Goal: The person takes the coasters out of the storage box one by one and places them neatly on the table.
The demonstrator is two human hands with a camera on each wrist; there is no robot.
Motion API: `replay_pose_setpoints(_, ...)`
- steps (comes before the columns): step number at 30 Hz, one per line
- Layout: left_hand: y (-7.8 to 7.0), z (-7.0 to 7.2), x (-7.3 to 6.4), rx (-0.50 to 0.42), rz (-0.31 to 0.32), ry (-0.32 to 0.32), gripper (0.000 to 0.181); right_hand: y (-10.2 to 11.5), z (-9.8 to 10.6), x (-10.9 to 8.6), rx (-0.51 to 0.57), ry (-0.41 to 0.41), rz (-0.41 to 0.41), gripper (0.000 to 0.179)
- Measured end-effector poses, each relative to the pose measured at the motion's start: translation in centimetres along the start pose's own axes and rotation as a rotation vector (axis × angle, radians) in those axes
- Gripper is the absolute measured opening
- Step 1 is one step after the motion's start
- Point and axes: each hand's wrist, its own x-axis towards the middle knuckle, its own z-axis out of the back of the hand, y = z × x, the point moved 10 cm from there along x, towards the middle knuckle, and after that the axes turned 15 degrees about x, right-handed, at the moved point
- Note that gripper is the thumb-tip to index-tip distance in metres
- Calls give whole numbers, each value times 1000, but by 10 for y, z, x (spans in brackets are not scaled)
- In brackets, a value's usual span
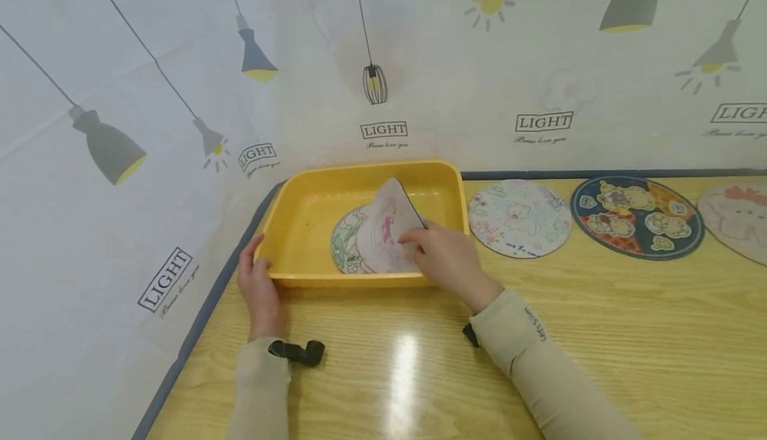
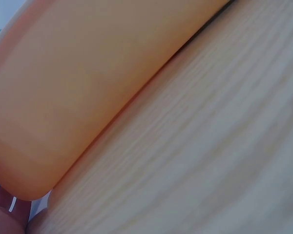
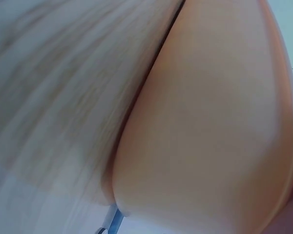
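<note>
We saw the left hand [image 1: 260, 293] curled around the yellow tray's [image 1: 335, 281] nearest left corner. The right hand [image 1: 446, 257] pinched a pale round mat [image 1: 383, 227], bent upright inside the tray over a green-patterned mat [image 1: 347, 240]. Beyond both hands stood lamp-printed sheeting [image 1: 455, 107]; bench [image 1: 359, 353] stretched below the wrists; more round mats [image 1: 520, 219] lay rightward.

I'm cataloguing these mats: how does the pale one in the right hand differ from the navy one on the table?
The pale mat bends upward in the right hand; the navy mat lies flat. The pale mat is in the yellow tray, the navy mat on the table. Both carry coloured designs.
</note>
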Motion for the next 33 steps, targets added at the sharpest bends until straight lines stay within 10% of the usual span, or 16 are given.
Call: replay_pose_setpoints(33, 0, 0, 0, 8, 0, 1, 48, -7, 9, 2, 20, -51, -31, 25)
